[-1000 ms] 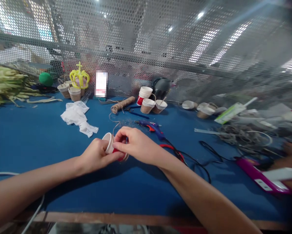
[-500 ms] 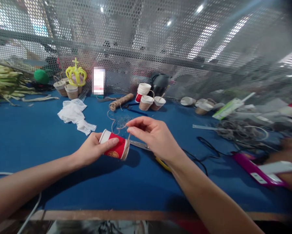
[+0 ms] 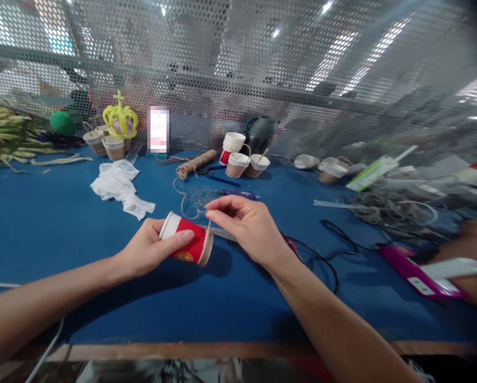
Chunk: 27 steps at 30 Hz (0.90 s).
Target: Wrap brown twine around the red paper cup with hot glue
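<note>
Crumpled white gauzy cloth (image 3: 116, 183): on the blue-topped desk (image 3: 154, 314), beyond and left of the cup.

Left hand (image 3: 146, 247): at the cup's mouth end; grip closed round the wall, thumb along the red side.

Red-and-white paper cup (image 3: 197, 240): one, held tipped on its side above the desk, mouth leftward, base rightward. Handling, by judgement – very light, thin-walled, fairly smooth; likely to dent if squeezed hard. Best hold: lightly near the stiffer rolled rim, leaving the base free.

Brown twine band (image 3: 207, 251): round the cup's base end; probably rough and soft, apt to loosen if tugged.

Roll of brown twine (image 3: 196, 164): beyond the cup; a loose strand (image 3: 182, 201) trails from it towards the cup.

Flat grey metal blade (image 3: 223, 233): just right of the cup, partly behind the right hand; whether held or lying, cannot tell.

Right hand (image 3: 244, 226): right of the cup; grip of thumb and fingertip pinching thin twine (image 3: 209, 224) that rises from the base – a fine hold suits it.
</note>
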Available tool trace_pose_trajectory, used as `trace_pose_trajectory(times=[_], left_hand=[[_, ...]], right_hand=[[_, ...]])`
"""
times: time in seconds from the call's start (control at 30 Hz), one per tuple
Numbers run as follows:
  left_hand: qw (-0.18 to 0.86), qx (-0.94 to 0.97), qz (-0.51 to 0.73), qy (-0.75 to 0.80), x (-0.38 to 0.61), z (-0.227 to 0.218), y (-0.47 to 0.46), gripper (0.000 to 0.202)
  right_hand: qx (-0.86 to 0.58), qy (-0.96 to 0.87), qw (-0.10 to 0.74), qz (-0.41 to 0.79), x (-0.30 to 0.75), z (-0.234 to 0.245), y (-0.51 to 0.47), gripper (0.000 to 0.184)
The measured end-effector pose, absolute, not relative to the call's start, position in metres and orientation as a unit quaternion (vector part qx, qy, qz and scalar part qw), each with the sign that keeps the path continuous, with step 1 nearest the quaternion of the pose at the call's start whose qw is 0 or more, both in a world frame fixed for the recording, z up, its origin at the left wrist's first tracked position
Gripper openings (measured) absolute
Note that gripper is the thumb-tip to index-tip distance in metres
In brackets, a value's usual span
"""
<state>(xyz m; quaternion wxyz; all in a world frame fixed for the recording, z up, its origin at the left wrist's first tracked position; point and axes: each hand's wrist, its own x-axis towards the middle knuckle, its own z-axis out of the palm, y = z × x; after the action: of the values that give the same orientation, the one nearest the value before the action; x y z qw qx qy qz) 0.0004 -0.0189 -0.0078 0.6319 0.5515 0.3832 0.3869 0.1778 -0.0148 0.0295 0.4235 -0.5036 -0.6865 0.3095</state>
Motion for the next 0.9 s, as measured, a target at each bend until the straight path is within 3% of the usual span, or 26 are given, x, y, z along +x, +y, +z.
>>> trace_pose_trajectory(times=[0.9], left_hand=[[0.448, 0.706, 0.421, 0.353, -0.0031, -0.0078, -0.0229, 0.027]], right_hand=[[-0.487, -0.694, 0.395, 0.355, 0.1797, 0.0221, -0.0168, 0.005]])
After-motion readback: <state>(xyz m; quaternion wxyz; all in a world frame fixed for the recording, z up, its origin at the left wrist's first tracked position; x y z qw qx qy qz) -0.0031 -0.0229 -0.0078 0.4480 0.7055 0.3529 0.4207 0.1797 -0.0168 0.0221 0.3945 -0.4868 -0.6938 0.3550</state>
